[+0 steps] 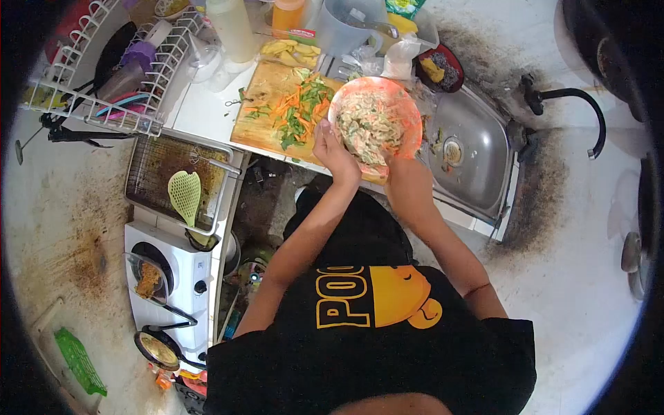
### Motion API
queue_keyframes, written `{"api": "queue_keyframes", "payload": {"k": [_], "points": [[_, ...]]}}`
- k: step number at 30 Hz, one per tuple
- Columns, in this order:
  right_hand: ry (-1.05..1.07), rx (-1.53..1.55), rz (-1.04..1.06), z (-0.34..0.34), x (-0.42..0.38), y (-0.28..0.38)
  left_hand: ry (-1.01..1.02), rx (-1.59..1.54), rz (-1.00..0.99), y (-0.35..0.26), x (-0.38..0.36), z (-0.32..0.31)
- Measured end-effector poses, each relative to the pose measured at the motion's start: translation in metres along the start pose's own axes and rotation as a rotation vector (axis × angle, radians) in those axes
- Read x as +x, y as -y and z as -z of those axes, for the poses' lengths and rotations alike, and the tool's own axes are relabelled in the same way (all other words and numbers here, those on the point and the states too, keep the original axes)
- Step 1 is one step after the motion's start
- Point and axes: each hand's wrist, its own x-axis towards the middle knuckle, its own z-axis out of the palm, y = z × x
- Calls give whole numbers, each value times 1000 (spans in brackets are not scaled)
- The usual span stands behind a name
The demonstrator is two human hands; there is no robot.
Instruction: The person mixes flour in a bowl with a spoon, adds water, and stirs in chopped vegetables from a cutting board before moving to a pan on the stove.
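A pink-orange bowl overlaps the right end of the wooden cutting board and the sink's left side. Inside it is a pale mixture flecked with orange and green shreds. My left hand is closed on the bowl's left near rim, fingers against its side. At the right near rim, my right hand is closed on the bowl, its fingertips partly hidden. Sliced carrot and green leaves lie on the board beside my left hand, with yellow slices at its far edge.
Right of the bowl is a steel sink with a black faucet. A red dish and grey jug stand behind. On the left are a dish rack, a tray with a green slotted turner, and a stove.
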Motion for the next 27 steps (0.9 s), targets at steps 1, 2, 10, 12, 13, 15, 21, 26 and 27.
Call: {"api": "queue_keyframes", "payload": {"k": [1, 2, 10, 12, 13, 15, 21, 26, 27], "points": [[1, -2, -8, -1, 0, -2, 4, 0, 7, 1, -1, -1], [-22, 90, 8, -3, 3, -5, -21, -33, 17, 1, -1, -3], [231, 940, -277, -25, 34, -45, 99, -164, 99, -6, 1, 0], [225, 1075, -303, -17, 27, -46, 122, -222, 122, -6, 2, 1], [227, 1074, -297, -11, 25, -48, 120, -224, 118, -2, 5, 3], [236, 1141, -389, 1, 19, -54, 110, -106, 31, 4, 11, 9], [121, 1320, -386, 16, 20, -65, 194, -154, -1, -14, 9, 2], [-369, 313, 35, -14, 13, -48, 90, -13, -125, -38, 15, 11], [-467, 80, 72, -3, 9, -38, 63, 85, -261, -43, 19, 19]]}}
